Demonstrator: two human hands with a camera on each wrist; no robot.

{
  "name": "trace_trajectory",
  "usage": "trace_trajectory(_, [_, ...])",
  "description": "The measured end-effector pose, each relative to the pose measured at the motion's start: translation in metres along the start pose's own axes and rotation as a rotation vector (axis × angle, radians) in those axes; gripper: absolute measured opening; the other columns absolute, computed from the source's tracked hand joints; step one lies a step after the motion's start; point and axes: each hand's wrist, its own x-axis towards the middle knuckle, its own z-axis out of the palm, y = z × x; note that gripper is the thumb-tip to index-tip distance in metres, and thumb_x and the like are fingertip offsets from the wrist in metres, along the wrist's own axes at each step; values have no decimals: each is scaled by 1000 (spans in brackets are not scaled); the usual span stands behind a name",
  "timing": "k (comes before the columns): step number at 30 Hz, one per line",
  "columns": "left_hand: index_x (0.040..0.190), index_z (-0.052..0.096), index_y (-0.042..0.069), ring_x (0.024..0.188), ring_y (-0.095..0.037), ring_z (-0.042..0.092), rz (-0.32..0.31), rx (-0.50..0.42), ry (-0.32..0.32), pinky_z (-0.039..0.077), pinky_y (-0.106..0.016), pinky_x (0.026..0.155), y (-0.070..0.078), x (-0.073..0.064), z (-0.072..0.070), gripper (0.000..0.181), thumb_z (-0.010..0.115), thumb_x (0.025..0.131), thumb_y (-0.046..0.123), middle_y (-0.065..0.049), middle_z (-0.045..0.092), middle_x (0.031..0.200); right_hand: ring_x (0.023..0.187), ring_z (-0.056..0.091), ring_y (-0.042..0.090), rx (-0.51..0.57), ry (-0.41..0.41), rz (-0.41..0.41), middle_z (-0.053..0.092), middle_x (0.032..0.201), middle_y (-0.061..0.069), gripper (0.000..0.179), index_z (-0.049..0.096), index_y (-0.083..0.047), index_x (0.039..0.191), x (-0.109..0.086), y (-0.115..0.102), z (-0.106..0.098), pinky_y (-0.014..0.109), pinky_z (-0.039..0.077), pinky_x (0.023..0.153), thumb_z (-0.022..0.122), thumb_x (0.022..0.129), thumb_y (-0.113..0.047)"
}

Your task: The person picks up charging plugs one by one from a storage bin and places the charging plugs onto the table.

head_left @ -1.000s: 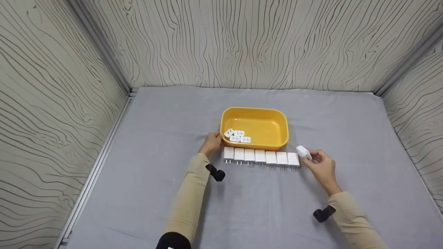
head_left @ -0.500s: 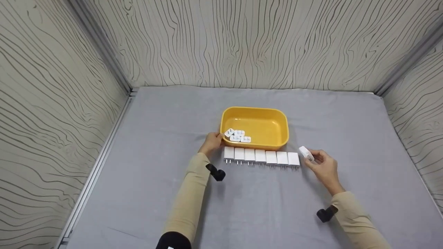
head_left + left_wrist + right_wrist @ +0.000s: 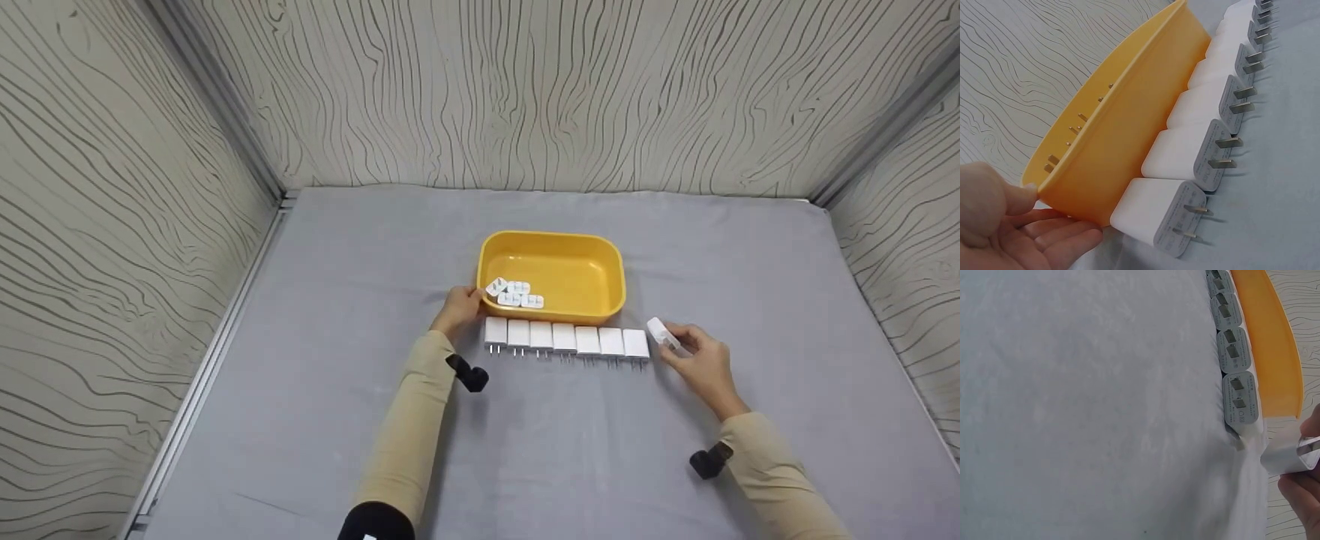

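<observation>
At its front left corner, my left hand (image 3: 457, 312) grips a yellow plastic tub (image 3: 612, 270), thumb (image 3: 1022, 198) at the rim and fingers lower down against the wall. A row of several white charger plugs (image 3: 564, 337) lies along the tub's near side, metal prongs toward me. My right hand (image 3: 703, 367) pinches another white charger plug (image 3: 663, 334) between thumb and fingers, just beyond the right end of the row. This plug is tilted and apart from the row; in the right wrist view its prong (image 3: 1310, 447) points toward the hand.
Inside the tub, several more charger plugs (image 3: 514, 294) sit in the near left corner, prongs up. Grey cloth (image 3: 570, 450) covers the table. Patterned panels (image 3: 525, 90) stand behind and at both sides, with a metal rail (image 3: 202, 375) along the left edge.
My right hand has shifted slightly right, away from the row, and the charger plug in it has turned a little. The left hand and the tub stay in place.
</observation>
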Motion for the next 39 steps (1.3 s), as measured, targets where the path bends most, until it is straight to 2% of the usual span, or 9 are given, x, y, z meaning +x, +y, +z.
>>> trace_trajectory(3, [117, 66, 7, 83, -12, 65, -28, 2, 1, 54, -29, 74, 5, -4, 0, 33, 47, 100, 28, -5, 70, 94, 92, 45, -28, -3, -6, -13, 68, 108, 30, 26, 65, 11, 97, 0, 2, 0, -5, 40, 81, 70, 72, 14])
trace_trajectory(8, [122, 61, -6, 89, -16, 65, -82, 33, 31, 54, -30, 84, 128, -133, -8, 34, 41, 100, 12, -16, 69, 104, 91, 44, -30, -12, -14, -20, 68, 107, 30, 26, 65, 11, 97, 1, 5, -1, -6, 39, 81, 71, 72, 12])
trace_trajectory(12, [125, 56, -11, 96, -18, 62, -105, 55, 51, 52, -34, 95, 184, -193, -10, 36, 37, 103, 10, -21, 66, 113, 91, 43, -29, -30, -20, -37, 68, 106, 30, 27, 65, 11, 97, 2, 7, -1, -6, 39, 82, 72, 71, 13])
trace_trajectory(19, [125, 58, -9, 92, -16, 58, -107, 72, 59, 51, -31, 92, 184, -192, -11, 36, 39, 103, 13, -13, 64, 103, 92, 43, -27, -60, -30, -72, 68, 102, 32, 31, 65, 12, 97, 2, 12, -2, -8, 36, 84, 72, 68, 16])
trace_trajectory(23, [124, 59, -7, 90, -14, 60, -83, 50, 42, 52, -27, 87, 179, -186, -14, 36, 40, 102, 14, -11, 66, 100, 92, 60, -9, -152, -46, -122, 71, 100, 26, 31, 67, 10, 96, 2, 12, -4, -9, 32, 84, 75, 66, 14])
trace_trajectory(30, [112, 67, 0, 73, -10, 61, -19, 5, 25, 52, -23, 65, 69, -71, -5, 32, 44, 98, 18, -3, 65, 80, 95, 70, 34, -280, -102, -221, 71, 99, 25, 33, 68, 7, 96, 5, 12, -6, -11, 25, 87, 76, 64, 14])
trace_trajectory(33, [113, 65, -2, 76, -11, 60, -36, 1, 24, 52, -24, 70, 102, -109, -8, 32, 43, 99, 16, -4, 65, 84, 94, 70, 36, -288, -103, -238, 71, 98, 27, 34, 68, 7, 96, 6, 13, -5, -12, 22, 87, 76, 63, 15])
trace_trajectory(37, [124, 58, -10, 94, -17, 61, -111, 12, 37, 52, -31, 92, 185, -194, -10, 36, 36, 102, 9, -16, 66, 105, 92, 69, 38, -308, -92, -259, 72, 97, 25, 33, 69, 8, 94, 5, 15, -4, -11, 21, 88, 76, 63, 14])
trace_trajectory(39, [125, 57, -11, 94, -17, 61, -119, 7, 37, 52, -31, 94, 195, -204, -10, 36, 36, 102, 8, -18, 65, 108, 91, 69, 39, -321, -84, -277, 73, 96, 24, 33, 69, 8, 94, 5, 17, -3, -9, 27, 88, 76, 62, 13])
